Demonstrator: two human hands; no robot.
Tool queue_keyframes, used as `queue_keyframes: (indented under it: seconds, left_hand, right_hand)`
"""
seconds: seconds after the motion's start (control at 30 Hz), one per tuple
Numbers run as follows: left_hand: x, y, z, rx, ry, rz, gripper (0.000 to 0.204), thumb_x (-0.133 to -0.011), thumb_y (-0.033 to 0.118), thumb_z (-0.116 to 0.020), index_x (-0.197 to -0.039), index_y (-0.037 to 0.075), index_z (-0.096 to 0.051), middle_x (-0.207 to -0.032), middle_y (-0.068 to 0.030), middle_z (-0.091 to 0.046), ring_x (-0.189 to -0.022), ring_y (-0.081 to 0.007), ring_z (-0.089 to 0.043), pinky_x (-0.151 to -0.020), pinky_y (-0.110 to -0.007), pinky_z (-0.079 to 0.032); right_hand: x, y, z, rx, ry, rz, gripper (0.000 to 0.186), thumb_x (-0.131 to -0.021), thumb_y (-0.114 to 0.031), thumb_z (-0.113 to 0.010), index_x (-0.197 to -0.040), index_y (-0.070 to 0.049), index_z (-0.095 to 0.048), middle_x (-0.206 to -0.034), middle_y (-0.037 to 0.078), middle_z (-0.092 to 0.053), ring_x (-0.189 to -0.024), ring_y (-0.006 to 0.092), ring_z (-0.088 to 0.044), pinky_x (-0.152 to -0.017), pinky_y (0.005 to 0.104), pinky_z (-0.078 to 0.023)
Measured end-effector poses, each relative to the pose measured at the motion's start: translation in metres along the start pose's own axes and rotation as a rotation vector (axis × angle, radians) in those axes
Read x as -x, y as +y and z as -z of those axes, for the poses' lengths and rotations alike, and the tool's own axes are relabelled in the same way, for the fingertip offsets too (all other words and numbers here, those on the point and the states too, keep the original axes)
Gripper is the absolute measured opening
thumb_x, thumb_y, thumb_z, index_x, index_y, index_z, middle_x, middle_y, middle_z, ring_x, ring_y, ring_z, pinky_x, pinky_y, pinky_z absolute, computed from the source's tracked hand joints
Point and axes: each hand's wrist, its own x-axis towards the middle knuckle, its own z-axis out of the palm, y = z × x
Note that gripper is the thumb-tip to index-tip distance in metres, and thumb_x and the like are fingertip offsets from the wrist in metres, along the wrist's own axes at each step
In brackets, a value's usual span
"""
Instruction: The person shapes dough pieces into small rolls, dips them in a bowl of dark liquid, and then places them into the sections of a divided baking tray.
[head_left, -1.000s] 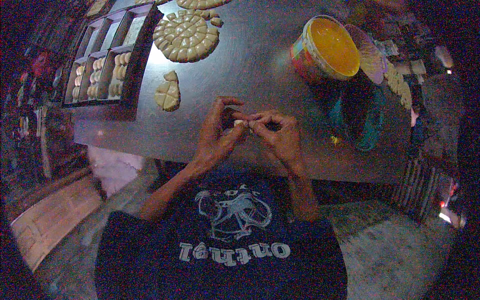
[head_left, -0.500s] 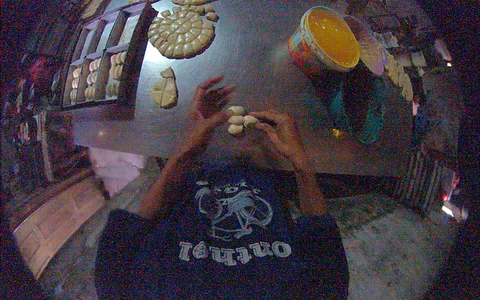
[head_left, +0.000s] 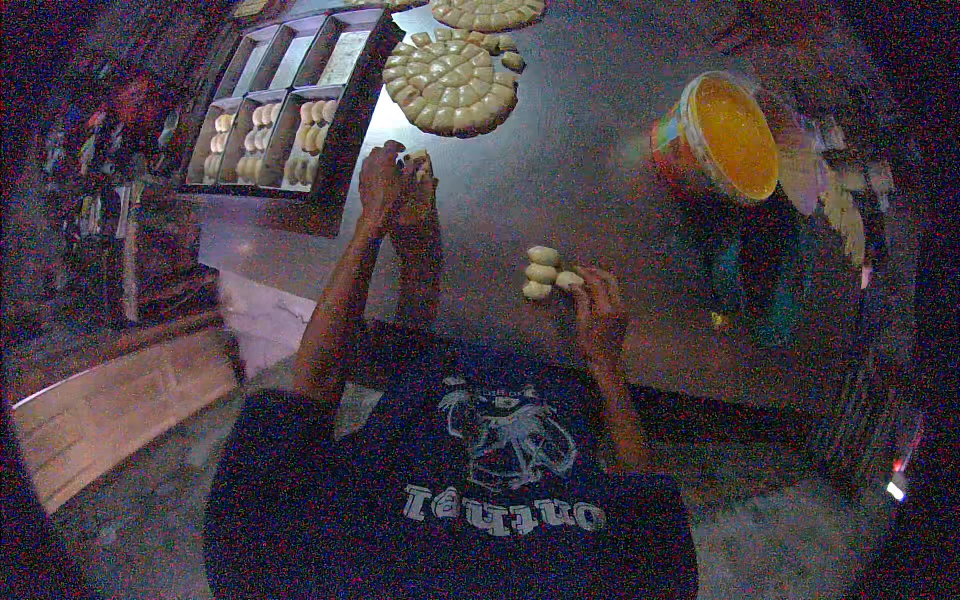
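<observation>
My left hand has its fingers bent round a pale piece of dough, of which only a part shows beside the fingertips. A dull reflection of the arm shows on the metal table beside it. Closer to me, three small oval dough balls lie in a short column, touching each other. A fourth dough ball sits against their right side, with the curled fingers of my right hand on it. Farther back lies a large round of dough, scored into many segments.
A divided tray at the far left holds rows of dough balls in its near compartments. Another scored dough round lies at the back. A tub of orange-yellow fat or spread stands at the right of the metal table.
My left hand has moved away from the dough balls, forward and left to the loose dough piece. The right hand stays at the fourth ball. The whole view has shifted.
</observation>
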Motion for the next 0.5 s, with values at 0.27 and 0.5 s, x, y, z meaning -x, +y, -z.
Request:
queue_keyframes:
  seconds: [0.27,0.5]
  left_hand:
    - [-0.039,0.085,0.045,0.738,-0.141,0.080,0.019,-0.081,0.014,-0.072,-0.094,0.000,-0.068,-0.087,-0.0155,-0.071,-0.080,-0.0230,-0.070,-0.075,-0.034,-0.055]
    - [-0.011,0.187,0.117,1.188,-0.393,0.112,0.023,-0.086,0.006,-0.069,-0.106,-0.002,-0.060,-0.088,-0.0106,-0.068,-0.082,-0.0170,-0.066,-0.076,-0.030,-0.053]
  right_hand:
    - [-0.033,-0.050,0.047,-0.776,-0.061,-0.317,0.025,-0.087,-0.009,-0.066,-0.112,-0.007,-0.068,-0.107,0.013,-0.065,-0.094,0.0277,-0.066,-0.080,0.0385,-0.055]
    - [-0.089,-0.113,0.003,-0.126,0.268,0.141,0.041,-0.082,-0.006,-0.071,-0.123,-0.008,-0.063,-0.114,0.013,-0.066,-0.097,0.0292,-0.068,-0.081,0.0394,-0.056]
